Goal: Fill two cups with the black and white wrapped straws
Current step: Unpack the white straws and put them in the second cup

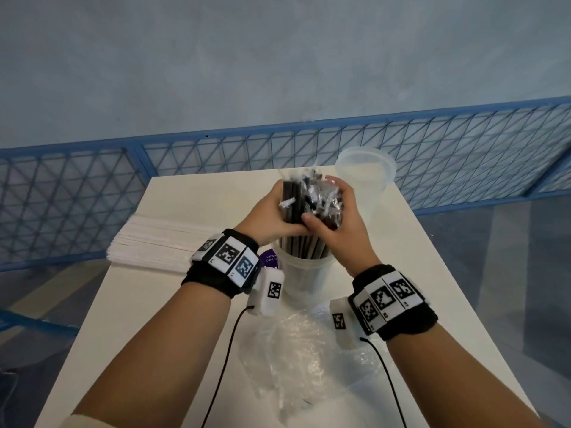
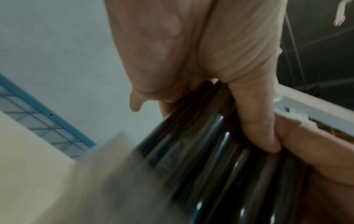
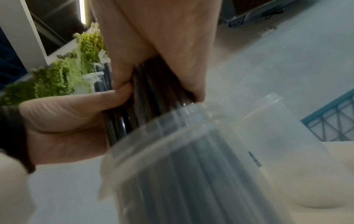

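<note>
- Head view: you're looking down at a white table (image 1: 185, 304) w/ both forearms reaching fwd, marker bands on both wrists.
- Your left hand (image 1: 268, 211) & right hand (image 1: 336, 223) meet at table centre, both wrapped round one bundle of black straws (image 1: 296, 205).
- Left fingers curl round the bundle's left side; thumb lies across the front, its tip touching the right hand (left wrist view (image 2: 254, 121)).
- Right fingers curl over the bundle's far-right side, thumb pressed on the near side. Fingers sit close together, not spread.
- Straws stand roughly upright; clear crinkled wrapper ends stick out above your hands.
- Lower ends of the straws sit inside a clear cup (image 1: 306, 273) standing on the table just below your hands, near centre.
- Right wrist view: cup rim (image 3: 172, 121) just under your right hand, dark straws showing through the wall. Blurred.
- 2nd cup (image 1: 367, 177), clear, stands far right of the hands, close to the table's far edge; I see no straws in it.
- Left side of table: a flat white stack (image 1: 163, 242), likely more wrapped straws; can't tell for sure.
- Near you, centre: crumpled clear plastic bag (image 1: 293, 359) lying on the table.
- Small purple item (image 1: 270, 257) just left of the 1st cup, partly hidden by your left wrist.
- Beyond the table: blue mesh fence (image 1: 216, 156), then grey floor.
</note>
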### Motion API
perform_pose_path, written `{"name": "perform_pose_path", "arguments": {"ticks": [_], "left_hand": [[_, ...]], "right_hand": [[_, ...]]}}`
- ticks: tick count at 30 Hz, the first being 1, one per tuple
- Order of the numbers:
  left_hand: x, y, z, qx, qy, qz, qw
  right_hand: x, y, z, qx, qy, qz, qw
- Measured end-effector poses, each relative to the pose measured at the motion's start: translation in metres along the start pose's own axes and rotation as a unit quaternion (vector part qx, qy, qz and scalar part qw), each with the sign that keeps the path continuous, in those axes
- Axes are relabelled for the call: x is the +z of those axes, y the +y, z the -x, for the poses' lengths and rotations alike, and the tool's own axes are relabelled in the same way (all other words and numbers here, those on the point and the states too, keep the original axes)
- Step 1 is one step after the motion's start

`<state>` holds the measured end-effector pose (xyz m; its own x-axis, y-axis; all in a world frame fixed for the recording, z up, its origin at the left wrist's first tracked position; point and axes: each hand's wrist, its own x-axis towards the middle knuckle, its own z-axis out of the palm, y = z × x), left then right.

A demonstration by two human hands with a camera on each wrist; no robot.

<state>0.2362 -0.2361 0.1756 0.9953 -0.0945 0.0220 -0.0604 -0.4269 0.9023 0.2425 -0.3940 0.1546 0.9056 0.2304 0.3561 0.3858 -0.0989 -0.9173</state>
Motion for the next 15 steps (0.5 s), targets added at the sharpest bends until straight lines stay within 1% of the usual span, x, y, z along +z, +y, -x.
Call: {"name": "perform_pose_path", "arguments": {"ticks": [2,4,6,8,9,10,11,13,14,15], "left_hand": [[-0.007,0.012,-0.001,0.02,0.015,0.015,1.0],[-0.013,0.019,0.001,0.035,0.025,0.023,0.999],[-0.016,0.025,0.006,0.054,0.048,0.009,0.997],[-0.017,0.034,0.015,0.111,0.081,-0.043,0.99],[-0.016,0.039,0.02,0.149,0.093,-0.088,0.981],[-0.014,0.041,0.023,0.185,0.098,-0.149,0.967],[-0.012,0.042,0.024,0.209,0.092,-0.227,0.947],[-0.007,0.039,0.024,0.207,0.056,-0.375,0.902],[-0.003,0.034,0.023,0.192,0.036,-0.421,0.886],[0.0,0.029,0.022,0.173,0.019,-0.448,0.877]], "right_hand": [[0.0,-0.009,-0.004,-0.015,0.007,-0.029,0.999],[-0.001,-0.016,-0.006,-0.016,0.007,-0.022,1.0],[-0.002,-0.021,-0.005,-0.037,0.03,0.043,0.998],[-0.005,-0.025,-0.002,-0.103,0.046,0.157,0.981],[-0.006,-0.027,-0.001,-0.129,0.041,0.21,0.968],[-0.006,-0.03,-0.002,-0.139,0.026,0.254,0.957],[-0.005,-0.031,-0.002,-0.135,0.004,0.289,0.948],[-0.004,-0.029,-0.003,-0.106,-0.052,0.344,0.932],[-0.003,-0.026,-0.003,-0.09,-0.08,0.365,0.923],[-0.002,-0.022,-0.001,-0.076,-0.106,0.384,0.914]]}}
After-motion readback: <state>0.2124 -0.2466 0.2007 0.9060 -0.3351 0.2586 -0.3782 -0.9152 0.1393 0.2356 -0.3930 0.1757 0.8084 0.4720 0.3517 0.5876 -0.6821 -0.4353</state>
